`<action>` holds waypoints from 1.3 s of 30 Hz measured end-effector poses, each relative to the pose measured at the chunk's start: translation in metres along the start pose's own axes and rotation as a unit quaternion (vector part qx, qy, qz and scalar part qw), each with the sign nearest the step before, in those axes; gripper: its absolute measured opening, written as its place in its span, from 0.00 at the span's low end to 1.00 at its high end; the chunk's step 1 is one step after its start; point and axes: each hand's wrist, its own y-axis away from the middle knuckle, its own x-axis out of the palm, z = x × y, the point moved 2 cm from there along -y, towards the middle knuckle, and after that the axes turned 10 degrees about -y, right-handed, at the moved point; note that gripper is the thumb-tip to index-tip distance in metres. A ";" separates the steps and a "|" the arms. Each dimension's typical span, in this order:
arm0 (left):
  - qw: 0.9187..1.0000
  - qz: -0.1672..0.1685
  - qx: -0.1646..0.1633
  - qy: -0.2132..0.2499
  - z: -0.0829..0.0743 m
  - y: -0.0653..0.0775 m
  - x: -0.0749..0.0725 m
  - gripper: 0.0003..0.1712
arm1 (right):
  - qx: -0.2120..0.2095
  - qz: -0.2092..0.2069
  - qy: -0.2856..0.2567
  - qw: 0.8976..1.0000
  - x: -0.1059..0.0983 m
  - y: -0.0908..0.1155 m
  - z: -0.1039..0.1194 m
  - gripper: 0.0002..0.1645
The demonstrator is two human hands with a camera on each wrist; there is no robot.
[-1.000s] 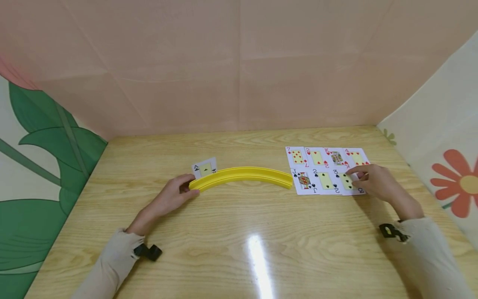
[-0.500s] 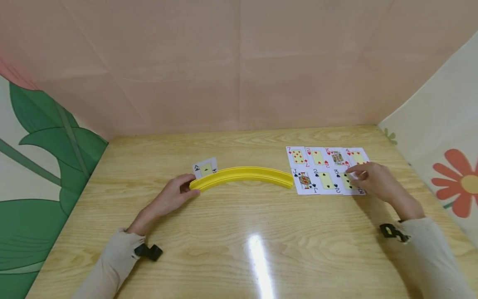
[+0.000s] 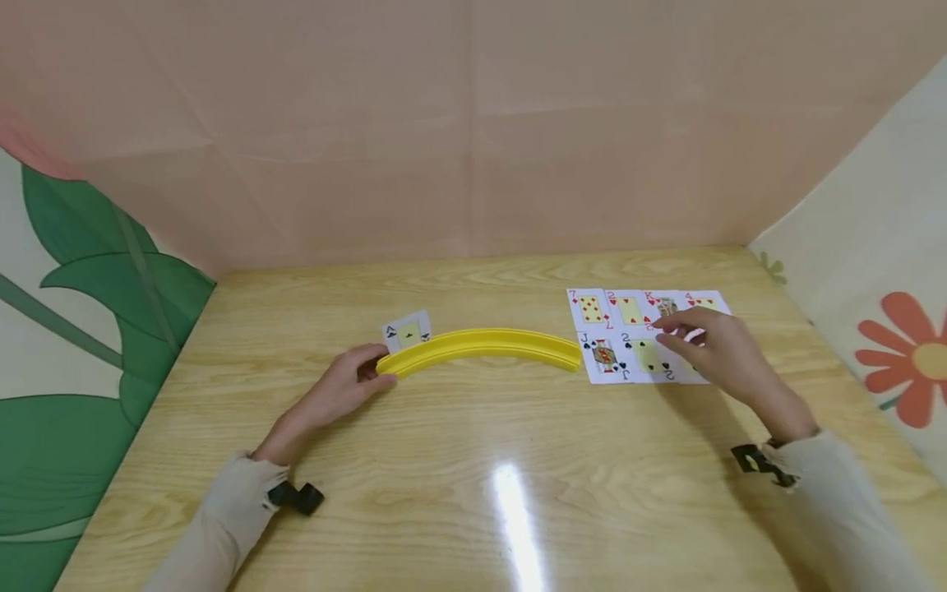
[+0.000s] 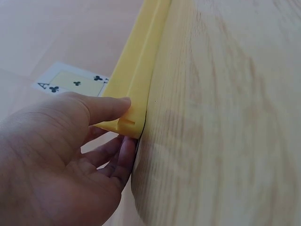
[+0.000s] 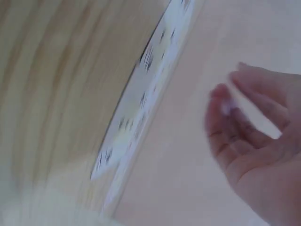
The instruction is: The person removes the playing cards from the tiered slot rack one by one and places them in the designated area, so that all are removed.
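Observation:
My left hand (image 3: pixel 342 390) pinches the left end of a yellow curved card holder (image 3: pixel 481 341), thumb on its near face in the left wrist view. An ace of clubs (image 4: pixel 70 81) stands in the holder near that end. Over two rows of face-up playing cards, my right hand (image 3: pixel 721 353) is raised with fingers loosely bent and no card between them. The jack of spades (image 3: pixel 604 357) and two of spades (image 3: pixel 647 358) show in the near row; the hand covers most of the card to their right.
In the far row lie the seven of diamonds (image 3: pixel 590 309), two of hearts (image 3: pixel 629 311), a king (image 3: pixel 667 306) and a partly hidden four. The wooden table (image 3: pixel 414 477) meets a pink backdrop (image 3: pixel 355 148) behind and a flowered panel (image 3: pixel 880 271) on the right.
My right hand has lifted from the three of spades and moved left, now hiding that card and part of the king. The left hand and the card holder have stayed put.

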 end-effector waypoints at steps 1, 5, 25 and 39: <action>1.000 0.000 0.000 0.000 0.000 0.000 0.000 0.23 | -0.002 -0.003 -0.016 1.000 0.003 -0.001 0.005 0.08; 1.000 -0.002 -0.008 -0.002 0.001 0.001 0.000 0.24 | -0.005 -0.008 -0.077 0.997 0.016 -0.005 0.024 0.08; 1.000 -0.004 -0.010 -0.003 0.000 0.000 0.001 0.24 | -0.082 0.091 -0.207 0.971 0.093 -0.058 0.118 0.07; 1.000 -0.001 0.000 0.005 -0.003 0.000 0.001 0.24 | -0.103 0.109 -0.228 0.962 0.132 -0.093 0.157 0.06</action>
